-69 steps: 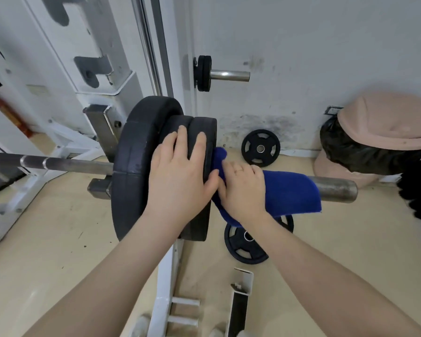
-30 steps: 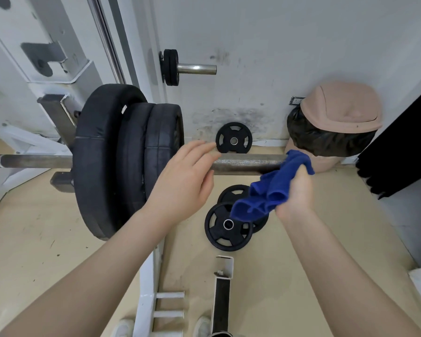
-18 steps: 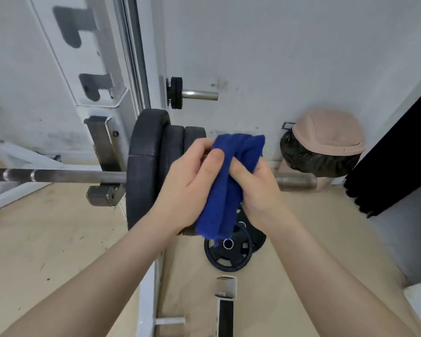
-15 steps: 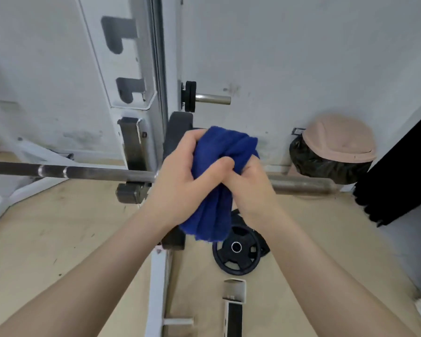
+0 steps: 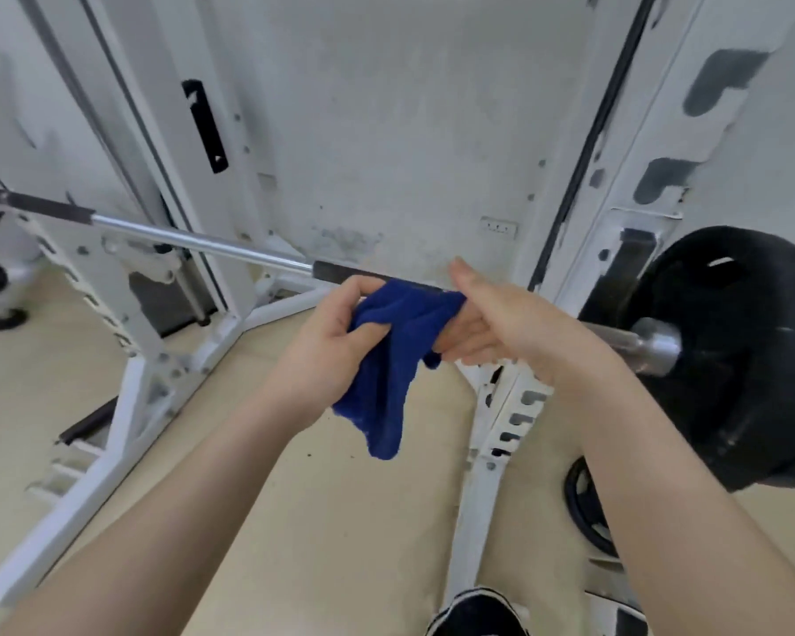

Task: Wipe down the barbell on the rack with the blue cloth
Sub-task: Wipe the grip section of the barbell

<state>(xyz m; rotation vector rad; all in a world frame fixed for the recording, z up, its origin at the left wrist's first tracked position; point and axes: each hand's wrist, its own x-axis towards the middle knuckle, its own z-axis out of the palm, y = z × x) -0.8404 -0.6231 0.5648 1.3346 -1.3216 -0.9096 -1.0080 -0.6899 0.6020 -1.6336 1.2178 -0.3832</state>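
Observation:
The barbell's chrome shaft (image 5: pixel 203 243) runs from the far left to the middle, resting on the white rack. Its black plates (image 5: pixel 744 360) and steel collar (image 5: pixel 652 344) are at the right. The blue cloth (image 5: pixel 395 360) hangs bunched in front of the shaft, just below its dark knurled part. My left hand (image 5: pixel 331 342) grips the cloth's upper left part with curled fingers and thumb. My right hand (image 5: pixel 501 323) lies beside it with fingers straight and thumb raised, fingertips tucked under the cloth's right edge.
White rack uprights stand at the right (image 5: pixel 616 250) and left (image 5: pixel 157 199), with white base legs (image 5: pixel 125 406) crossing the beige floor. A loose black plate (image 5: pixel 584 511) lies on the floor under the loaded plates. A black shoe (image 5: pixel 478 612) shows at the bottom edge.
The view has swung left from the sleeve end to the middle shaft; the plates now sit at the right. Both hands moved the cloth along, and my right hand's fingers have straightened.

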